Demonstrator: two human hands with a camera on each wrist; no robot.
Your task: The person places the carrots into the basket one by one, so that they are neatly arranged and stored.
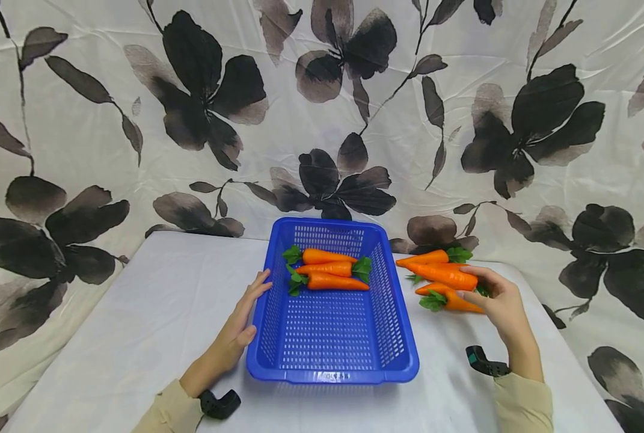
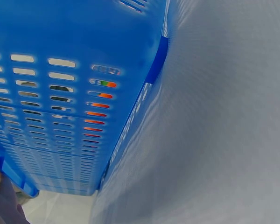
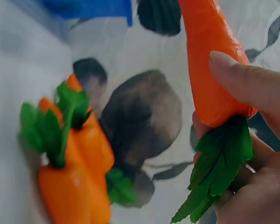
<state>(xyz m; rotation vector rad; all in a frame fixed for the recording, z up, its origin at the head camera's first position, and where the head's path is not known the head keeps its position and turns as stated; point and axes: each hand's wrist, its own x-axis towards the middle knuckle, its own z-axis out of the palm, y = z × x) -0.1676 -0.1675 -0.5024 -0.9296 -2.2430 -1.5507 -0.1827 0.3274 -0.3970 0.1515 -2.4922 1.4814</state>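
Note:
My right hand (image 1: 497,300) pinches an orange carrot (image 1: 442,275) near its leafy end, thumb on one side, as the right wrist view shows. Its green leaves (image 3: 224,163) hang below the thumb toward the palm. In the right wrist view, other carrots (image 3: 65,193) lie on the table, apart from the held one. My left hand (image 1: 232,337) rests along the left side of a blue plastic basket (image 1: 332,377), its fingers extended at the rim. Inside the basket, three carrots (image 1: 338,281) with green tops lie crosswise in the far half.
The basket stands mid-table on a white cloth (image 1: 132,337). Right of it, a carrot (image 1: 430,258) lies at the back and another carrot (image 1: 462,300) lies nearer the front. A floral fabric backdrop (image 1: 278,138) rises behind the table. Each wrist wears a black device (image 1: 220,404).

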